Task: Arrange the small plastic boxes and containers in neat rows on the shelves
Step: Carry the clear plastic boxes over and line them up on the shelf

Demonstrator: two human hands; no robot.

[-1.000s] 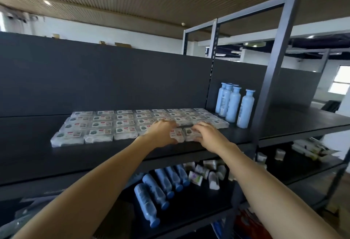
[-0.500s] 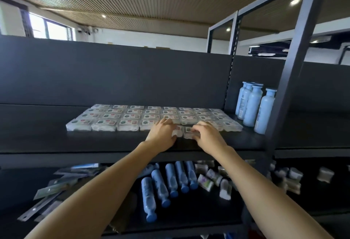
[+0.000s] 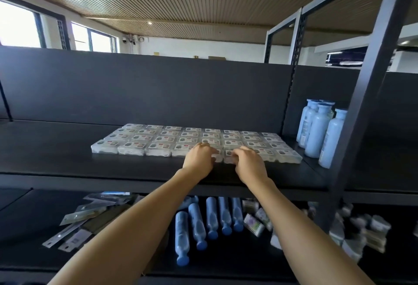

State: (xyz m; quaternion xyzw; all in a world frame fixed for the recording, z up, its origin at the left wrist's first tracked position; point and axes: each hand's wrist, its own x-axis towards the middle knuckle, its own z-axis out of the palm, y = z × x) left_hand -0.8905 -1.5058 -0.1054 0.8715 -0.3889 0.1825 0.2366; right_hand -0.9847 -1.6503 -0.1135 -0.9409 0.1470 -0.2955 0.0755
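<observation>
two bare forearms, no sleeves, rings or watch.

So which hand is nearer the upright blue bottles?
Right. The right hand rests on the front-row boxes, on the side toward the bottles at the shelf's right end. The left hand sits beside it, farther left.

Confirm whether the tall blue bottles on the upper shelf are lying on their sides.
No: the tall blue bottles stand upright at the right end of the upper shelf, beside the rows of small plastic boxes.

clear plastic boxes [image 3: 158, 149], matt black shelf [image 3: 56, 162]
</observation>
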